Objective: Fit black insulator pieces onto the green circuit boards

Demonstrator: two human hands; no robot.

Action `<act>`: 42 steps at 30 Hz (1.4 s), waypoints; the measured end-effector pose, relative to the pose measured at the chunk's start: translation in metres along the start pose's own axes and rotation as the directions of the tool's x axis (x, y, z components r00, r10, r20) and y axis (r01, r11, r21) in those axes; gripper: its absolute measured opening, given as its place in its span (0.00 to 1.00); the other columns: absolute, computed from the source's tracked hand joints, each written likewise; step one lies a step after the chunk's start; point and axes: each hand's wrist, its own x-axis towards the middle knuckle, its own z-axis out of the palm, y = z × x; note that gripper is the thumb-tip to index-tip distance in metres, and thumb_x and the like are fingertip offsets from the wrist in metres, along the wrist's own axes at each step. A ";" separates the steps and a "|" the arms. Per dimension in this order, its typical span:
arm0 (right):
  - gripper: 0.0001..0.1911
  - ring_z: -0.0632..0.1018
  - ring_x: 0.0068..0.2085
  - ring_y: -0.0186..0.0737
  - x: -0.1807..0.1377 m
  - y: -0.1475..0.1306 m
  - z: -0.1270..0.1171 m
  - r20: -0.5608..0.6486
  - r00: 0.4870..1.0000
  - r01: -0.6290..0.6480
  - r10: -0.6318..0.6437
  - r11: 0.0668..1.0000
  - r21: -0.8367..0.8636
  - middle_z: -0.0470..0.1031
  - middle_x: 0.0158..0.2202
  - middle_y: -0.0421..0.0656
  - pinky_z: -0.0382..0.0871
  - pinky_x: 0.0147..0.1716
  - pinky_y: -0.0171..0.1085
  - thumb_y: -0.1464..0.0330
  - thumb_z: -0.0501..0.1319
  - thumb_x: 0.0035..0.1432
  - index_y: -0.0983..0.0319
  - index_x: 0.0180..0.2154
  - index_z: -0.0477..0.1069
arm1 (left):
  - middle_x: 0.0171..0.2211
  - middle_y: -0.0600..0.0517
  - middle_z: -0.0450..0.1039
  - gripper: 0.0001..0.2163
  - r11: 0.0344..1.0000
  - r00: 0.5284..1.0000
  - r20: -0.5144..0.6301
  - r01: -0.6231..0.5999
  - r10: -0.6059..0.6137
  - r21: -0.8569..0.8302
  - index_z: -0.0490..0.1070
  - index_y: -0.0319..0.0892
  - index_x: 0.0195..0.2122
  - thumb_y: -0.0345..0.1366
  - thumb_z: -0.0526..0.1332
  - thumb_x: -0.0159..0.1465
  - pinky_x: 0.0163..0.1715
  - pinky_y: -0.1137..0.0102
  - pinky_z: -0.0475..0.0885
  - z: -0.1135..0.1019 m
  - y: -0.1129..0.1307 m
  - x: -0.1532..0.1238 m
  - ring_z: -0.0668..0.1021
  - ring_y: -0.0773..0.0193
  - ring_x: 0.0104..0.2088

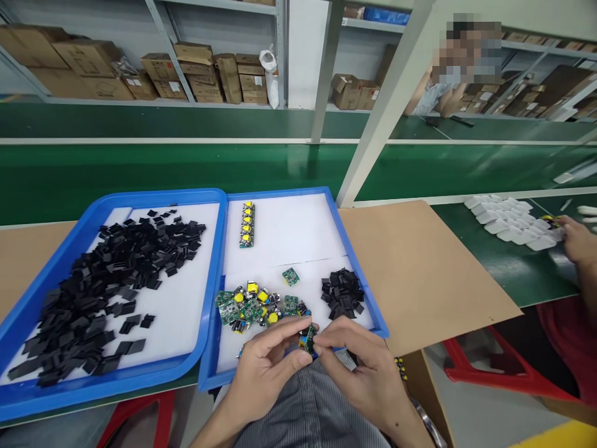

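Close in front of my body, my left hand point(275, 361) and my right hand point(359, 367) both pinch one small green circuit board point(308, 339) with parts on it. Whether a black piece is also between the right fingers is hidden. Just beyond them in the blue tray point(354, 252) lies a pile of circuit boards point(252, 309), some showing yellow-topped parts. One loose board point(291, 276) lies apart, green side up. Right of it is a small heap of black pieces point(342, 292). A neat row of boards with yellow parts point(247, 224) stands farther back.
A second blue tray point(215, 249) on the left holds a large heap of black flat pieces point(135, 255). Brown cardboard point(420, 267) covers the bench at right. Beyond it a co-worker's hand point(578, 239) is near white trays point(513, 221). A slanted post point(387, 99) rises behind.
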 end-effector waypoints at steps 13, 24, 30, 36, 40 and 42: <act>0.04 0.81 0.29 0.37 0.007 0.023 -0.002 0.018 0.935 -0.336 0.354 0.870 0.362 0.81 0.31 0.40 0.79 0.30 0.35 0.69 0.72 0.60 0.57 0.39 0.84 | 0.58 0.49 0.77 0.19 0.922 0.977 0.024 -0.210 0.214 0.326 0.77 0.57 0.60 0.38 0.69 0.68 0.51 0.65 0.81 0.011 -0.006 0.004 0.80 0.55 0.56; 0.13 0.82 0.46 0.41 -0.011 0.025 0.001 0.053 0.932 -0.337 0.358 0.805 0.489 0.82 0.45 0.44 0.80 0.47 0.37 0.67 0.74 0.60 0.51 0.48 0.85 | 0.49 0.46 0.79 0.20 0.643 0.793 0.054 -0.530 0.607 0.553 0.72 0.45 0.59 0.23 0.65 0.67 0.54 0.61 0.80 0.017 0.000 -0.002 0.81 0.58 0.51; 0.15 0.79 0.46 0.39 -0.018 0.026 0.009 -0.014 0.975 -0.199 0.220 0.905 0.376 0.80 0.44 0.43 0.77 0.44 0.36 0.72 0.68 0.66 0.49 0.50 0.83 | 0.48 0.46 0.79 0.22 0.584 0.736 0.044 -0.570 0.675 0.577 0.71 0.42 0.61 0.20 0.64 0.66 0.53 0.62 0.81 0.019 -0.003 -0.003 0.82 0.58 0.50; 0.17 0.78 0.47 0.41 -0.017 0.022 0.015 0.012 0.988 -0.145 0.151 0.916 0.374 0.78 0.45 0.43 0.75 0.46 0.40 0.72 0.66 0.68 0.48 0.54 0.80 | 0.48 0.45 0.78 0.23 0.558 0.711 0.032 -0.578 0.702 0.595 0.71 0.39 0.60 0.18 0.65 0.65 0.53 0.62 0.80 0.019 -0.004 -0.006 0.81 0.59 0.50; 0.17 0.78 0.47 0.42 -0.014 0.020 0.012 0.046 0.988 -0.154 0.147 0.933 0.325 0.78 0.45 0.43 0.74 0.48 0.41 0.74 0.65 0.68 0.47 0.52 0.81 | 0.48 0.44 0.78 0.24 0.534 0.692 0.058 -0.605 0.720 0.591 0.71 0.39 0.61 0.16 0.63 0.65 0.54 0.62 0.80 0.017 -0.003 -0.005 0.80 0.58 0.51; 0.18 0.79 0.47 0.42 -0.013 0.019 0.013 0.069 0.989 -0.147 0.133 0.944 0.296 0.78 0.45 0.43 0.74 0.48 0.41 0.74 0.64 0.69 0.47 0.52 0.81 | 0.49 0.44 0.78 0.25 0.527 0.684 0.066 -0.616 0.727 0.585 0.71 0.39 0.61 0.16 0.62 0.65 0.54 0.61 0.80 0.016 -0.004 -0.004 0.80 0.58 0.51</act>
